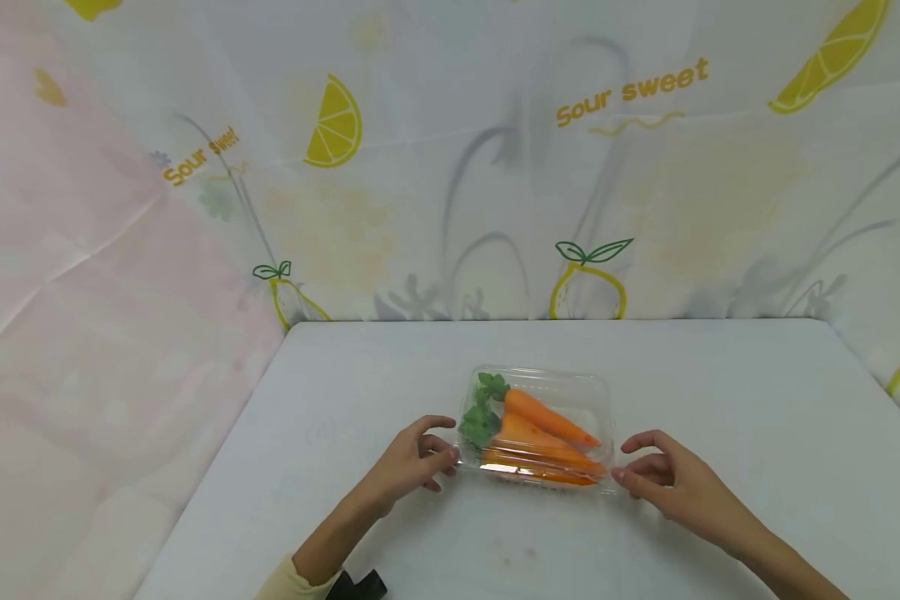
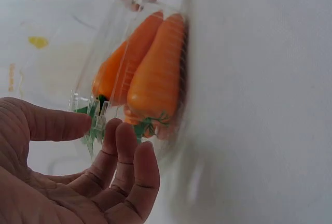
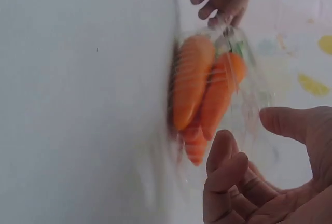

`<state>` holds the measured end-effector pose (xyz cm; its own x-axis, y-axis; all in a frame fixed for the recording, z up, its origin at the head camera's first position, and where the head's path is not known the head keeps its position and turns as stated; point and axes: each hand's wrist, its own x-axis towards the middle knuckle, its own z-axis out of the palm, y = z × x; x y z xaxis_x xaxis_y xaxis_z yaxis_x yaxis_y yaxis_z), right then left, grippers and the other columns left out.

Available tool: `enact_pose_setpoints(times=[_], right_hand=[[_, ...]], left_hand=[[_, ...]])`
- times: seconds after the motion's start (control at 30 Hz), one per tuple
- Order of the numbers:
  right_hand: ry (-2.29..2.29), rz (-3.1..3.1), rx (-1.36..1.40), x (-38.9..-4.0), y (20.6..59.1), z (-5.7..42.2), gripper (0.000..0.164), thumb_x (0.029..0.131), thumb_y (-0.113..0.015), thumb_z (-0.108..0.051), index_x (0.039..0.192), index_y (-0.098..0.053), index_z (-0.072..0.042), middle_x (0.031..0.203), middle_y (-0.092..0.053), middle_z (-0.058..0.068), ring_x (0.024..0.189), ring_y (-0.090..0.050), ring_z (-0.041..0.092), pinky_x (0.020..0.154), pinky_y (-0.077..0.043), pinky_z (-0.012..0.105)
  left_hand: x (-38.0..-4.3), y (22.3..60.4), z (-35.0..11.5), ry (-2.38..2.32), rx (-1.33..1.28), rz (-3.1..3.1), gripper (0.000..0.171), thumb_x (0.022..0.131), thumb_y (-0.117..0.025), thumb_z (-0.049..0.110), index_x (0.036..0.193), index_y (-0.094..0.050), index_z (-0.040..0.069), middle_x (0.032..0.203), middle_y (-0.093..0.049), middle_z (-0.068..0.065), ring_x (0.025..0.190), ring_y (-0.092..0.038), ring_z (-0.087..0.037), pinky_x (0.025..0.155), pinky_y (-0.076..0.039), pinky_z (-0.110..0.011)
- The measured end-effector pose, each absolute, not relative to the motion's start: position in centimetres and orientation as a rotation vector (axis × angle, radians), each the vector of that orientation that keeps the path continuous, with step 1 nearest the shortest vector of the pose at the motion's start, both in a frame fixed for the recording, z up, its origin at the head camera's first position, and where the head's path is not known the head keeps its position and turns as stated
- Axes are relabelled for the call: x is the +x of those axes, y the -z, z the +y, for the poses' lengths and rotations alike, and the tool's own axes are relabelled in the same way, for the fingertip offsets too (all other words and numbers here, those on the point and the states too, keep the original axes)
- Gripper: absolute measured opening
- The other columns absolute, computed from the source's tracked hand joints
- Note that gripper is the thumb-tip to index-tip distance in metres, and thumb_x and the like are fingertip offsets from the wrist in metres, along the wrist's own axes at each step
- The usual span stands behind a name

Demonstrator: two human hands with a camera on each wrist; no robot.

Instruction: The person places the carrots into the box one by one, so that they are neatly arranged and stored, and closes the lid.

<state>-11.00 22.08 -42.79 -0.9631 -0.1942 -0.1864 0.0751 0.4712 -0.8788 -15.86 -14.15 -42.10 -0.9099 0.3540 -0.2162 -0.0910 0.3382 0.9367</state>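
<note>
A clear plastic clamshell box [image 1: 570, 383] lies on the white table with several orange carrots [image 1: 543, 417] inside. Their green leafy tops [image 1: 482, 425] face the box's left side. At the near left corner my left hand [image 1: 412, 462] pinches the box's edge; in the left wrist view clear plastic tabs [image 2: 97, 117] sit between thumb and fingertips. On the near right corner my right hand [image 1: 675, 483] holds the rim with thumb and curled fingers. The lid lies over the carrots; whether its edge is fastened cannot be made out.
The white table [image 1: 360, 367] runs back to a hanging cloth [image 1: 435, 167] printed with lemons and lettering. A dark object [image 1: 360, 586] shows beside the left sleeve [image 1: 296, 579] at the bottom edge.
</note>
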Motion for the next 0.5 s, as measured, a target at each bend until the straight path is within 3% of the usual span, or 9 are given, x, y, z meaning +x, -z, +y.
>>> enact_pose_setpoints(times=[0.23, 0.5], right_hand=[[1.668, 2.092, 0.055, -11.19, 43.24, 21.60, 0.065, 0.098, -0.063, -0.031, 0.137, -0.025, 0.003, 0.098, -0.073, 0.011, 0.080, -0.066, 0.019, 0.056, -0.049, 0.030], [1.732, 2.004, -0.056, -11.51, 42.96, 21.86, 0.065, 0.096, -0.066, -0.021, 0.137, -0.022, 0.006, 0.095, -0.073, 0.013, 0.083, -0.067, 0.019, 0.063, -0.050, 0.031]], left_hand=[[-15.76, 41.98, -13.89, -1.635, 0.106, 2.122, 0.051, 0.092, -0.067, 0.012, 0.136, -0.045, -0.005, 0.095, -0.072, -0.012, 0.084, -0.071, -0.024, 0.063, -0.059, -0.039], [-15.63, 42.11, -14.18, -1.706, 0.070, 2.023, 0.054, 0.090, -0.069, 0.010, 0.135, -0.045, -0.008, 0.094, -0.072, -0.016, 0.086, -0.072, -0.028, 0.065, -0.059, -0.041]])
